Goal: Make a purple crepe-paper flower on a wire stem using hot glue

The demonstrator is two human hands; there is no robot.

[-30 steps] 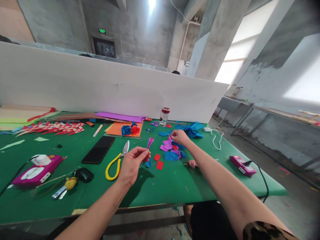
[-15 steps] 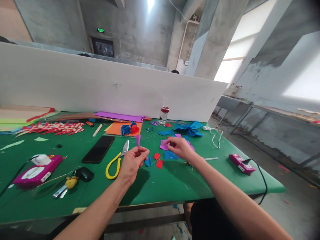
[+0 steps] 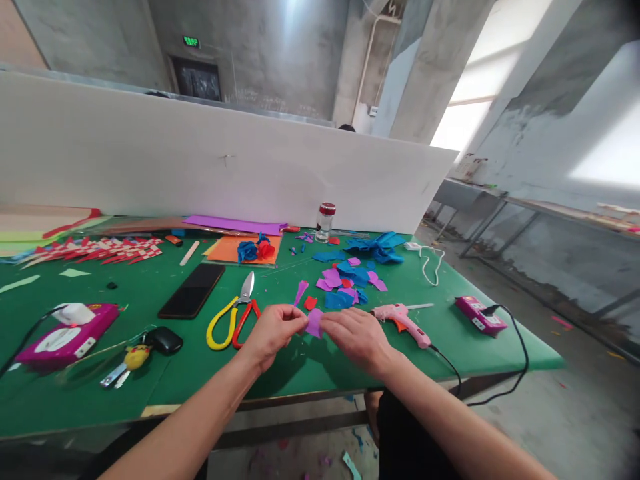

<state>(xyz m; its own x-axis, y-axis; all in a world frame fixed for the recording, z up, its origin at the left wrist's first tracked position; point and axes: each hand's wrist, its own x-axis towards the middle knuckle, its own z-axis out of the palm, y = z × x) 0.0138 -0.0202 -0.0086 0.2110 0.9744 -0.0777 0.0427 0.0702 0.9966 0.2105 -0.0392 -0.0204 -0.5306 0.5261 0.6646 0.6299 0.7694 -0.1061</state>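
Observation:
My left hand [image 3: 281, 331] is closed in a pinch. A narrow, rolled purple paper strip [image 3: 301, 292] sticks up from behind its fingers. Between my two hands is a small purple paper piece [image 3: 314, 323]; my right hand [image 3: 357, 337] pinches its right edge, and the left fingertips meet its left side. Just beyond the fingers lies a red paper piece [image 3: 310, 303]. Blue paper pieces [image 3: 339, 300] and purple paper scraps [image 3: 331, 277] are scattered behind my right hand. A pink glue gun [image 3: 405, 321] rests beside that hand, and scissors [image 3: 245, 303] lie left of my left hand.
A black phone [image 3: 193, 291], keys with a yellow charm [image 3: 136, 357] and a magenta power strip [image 3: 73, 333] are on the left. Paper flowers [image 3: 256, 250] and a red-lidded jar [image 3: 325, 222] stand farther back. Another power strip [image 3: 480, 315] sits at right, its cord trailing off the edge.
My right hand has picked up a purple paper piece from the scattered scraps and brought it left and nearer to me. My left hand has moved slightly right, the purple strip now leaning.

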